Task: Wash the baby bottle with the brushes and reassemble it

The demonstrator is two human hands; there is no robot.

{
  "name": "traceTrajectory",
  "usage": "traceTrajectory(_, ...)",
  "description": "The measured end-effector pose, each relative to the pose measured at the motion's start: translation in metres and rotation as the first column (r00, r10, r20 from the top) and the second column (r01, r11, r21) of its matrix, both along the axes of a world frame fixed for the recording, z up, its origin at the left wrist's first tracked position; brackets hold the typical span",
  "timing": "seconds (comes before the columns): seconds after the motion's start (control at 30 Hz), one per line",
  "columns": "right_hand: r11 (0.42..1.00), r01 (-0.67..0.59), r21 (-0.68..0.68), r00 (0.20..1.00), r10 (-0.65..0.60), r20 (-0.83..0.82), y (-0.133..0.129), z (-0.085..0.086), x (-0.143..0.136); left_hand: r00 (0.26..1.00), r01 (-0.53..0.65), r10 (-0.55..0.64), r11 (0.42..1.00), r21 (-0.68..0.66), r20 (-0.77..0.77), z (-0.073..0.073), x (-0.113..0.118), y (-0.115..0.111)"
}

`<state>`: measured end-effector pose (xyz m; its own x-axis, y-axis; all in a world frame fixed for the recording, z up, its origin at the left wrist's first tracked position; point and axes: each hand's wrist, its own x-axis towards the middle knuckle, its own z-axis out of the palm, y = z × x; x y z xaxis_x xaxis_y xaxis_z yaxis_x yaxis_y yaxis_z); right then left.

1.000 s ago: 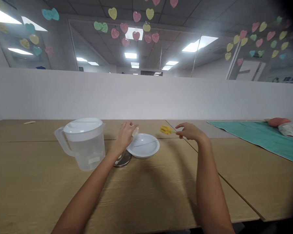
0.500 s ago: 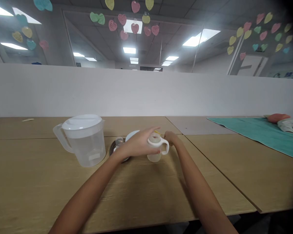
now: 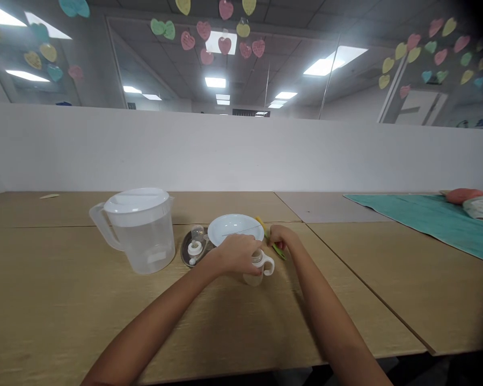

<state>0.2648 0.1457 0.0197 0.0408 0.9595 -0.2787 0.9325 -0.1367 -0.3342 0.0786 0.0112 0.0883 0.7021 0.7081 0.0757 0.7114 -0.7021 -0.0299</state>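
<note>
So the plate (image 3: 234, 223) is my landmark here, white and shallow, sitting on the worktop (image 3: 225, 327). There's a skinny line across it, too thin for me to say what it is. Just in front of the plate, a bit to its right, is the baby bottle (image 3: 253, 279) with a white handle (image 3: 269, 264) poking out to the right. Left hand (image 3: 243, 253) has its grip wrapped around that bottle, fingers over the upper part. Can't tell if the bottom's actually touching the worktop.

Right hand (image 3: 280, 236) is just right of the plate, grip closed up small on a yellow-and-green stick (image 3: 280, 252). Yellow end's by the plate's right edge, green end points toward the front.

Left of the plate, and really close, there's a metal dish (image 3: 184, 255) holding a clear cap (image 3: 197, 232) and a white bottle top (image 3: 194, 249). Further left is a lidded pitcher (image 3: 147, 238). Way off right of the plate, a teal cloth (image 3: 422, 217).
</note>
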Motion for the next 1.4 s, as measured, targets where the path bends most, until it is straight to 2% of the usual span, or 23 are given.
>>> traceTrajectory(0.1,0.995,-0.022,-0.093,1.000,0.022,0.008,0.001,0.001,0.001,0.997,-0.041,0.045,0.997,0.065,-0.060,-0.002,0.000,0.002)
traceTrajectory(0.17,0.994,-0.037,-0.105,0.999,0.038,0.008,0.001,0.003,0.000,0.995,-0.068,0.075,0.993,0.101,-0.067,-0.005,0.001,0.002)
traceTrajectory(0.33,0.991,-0.060,-0.122,0.998,0.061,0.002,-0.001,0.004,-0.003,0.991,-0.128,0.130,0.989,0.073,-0.033,-0.010,0.000,0.005)
traceTrajectory(0.4,0.990,-0.068,-0.125,0.998,0.068,-0.008,-0.002,0.005,-0.003,0.993,-0.115,0.115,0.993,0.018,0.019,-0.005,-0.005,0.009)
traceTrajectory(0.5,0.995,-0.071,-0.071,0.997,0.069,-0.029,-0.002,0.010,-0.001,0.978,-0.093,0.103,0.993,-0.067,0.183,0.011,-0.024,0.021)
traceTrajectory(0.57,0.998,-0.061,0.025,0.997,0.062,-0.048,0.000,0.016,0.001,0.940,-0.206,0.212,0.977,-0.052,0.267,0.020,-0.044,0.035)
traceTrajectory(0.63,0.988,-0.042,0.146,0.996,0.052,-0.068,0.002,0.021,0.000,0.899,-0.410,0.402,0.912,0.013,0.172,0.023,-0.064,0.051)
traceTrajectory(0.67,0.979,-0.032,0.201,0.996,0.048,-0.078,0.003,0.023,-0.002,0.866,-0.498,0.496,0.867,0.027,0.072,0.021,-0.072,0.059)
traceTrajectory(0.7,0.969,-0.022,0.247,0.995,0.045,-0.087,0.003,0.024,-0.004,0.842,-0.539,0.538,0.842,0.015,0.020,0.016,-0.080,0.067)
traceTrajectory(0.87,0.926,0.005,0.376,0.995,0.034,-0.098,0.004,0.020,-0.021,0.771,-0.635,0.633,0.773,-0.002,-0.072,-0.012,-0.095,0.091)
traceTrajectory(1.1,0.885,0.050,0.463,0.997,-0.014,-0.079,0.006,0.010,-0.029,0.766,-0.640,0.631,0.766,-0.058,-0.119,-0.021,-0.097,0.094)
traceTrajectory(1.4,0.816,0.109,0.568,0.977,0.018,-0.213,0.003,0.023,-0.030,0.743,-0.668,0.662,0.743,-0.046,-0.092,-0.039,-0.092,0.098)
